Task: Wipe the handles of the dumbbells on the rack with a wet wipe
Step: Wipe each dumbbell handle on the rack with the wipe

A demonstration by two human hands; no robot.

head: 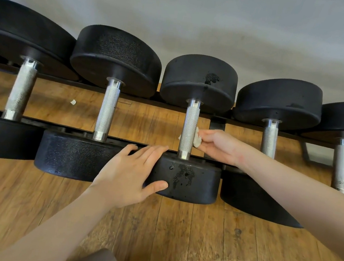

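Several black dumbbells with knurled silver handles lie side by side on a low black rack [217, 122]. My right hand [218, 144] pinches a crumpled white wet wipe [196, 139] and presses it against the right side of the middle dumbbell's handle [188, 130]. A bit of the wipe shows on the handle's left side too. My left hand [133, 171] rests with straight fingers on the near head [187, 178] of that same dumbbell, thumb on its front face. Wet dark spots mark both heads of this dumbbell.
Neighbouring handles stand to the left [106, 110] and right [269, 138]. A small white scrap [73, 102] lies on the wooden floor [177, 237] under the rack. A pale wall runs behind. My knee shows at the bottom edge.
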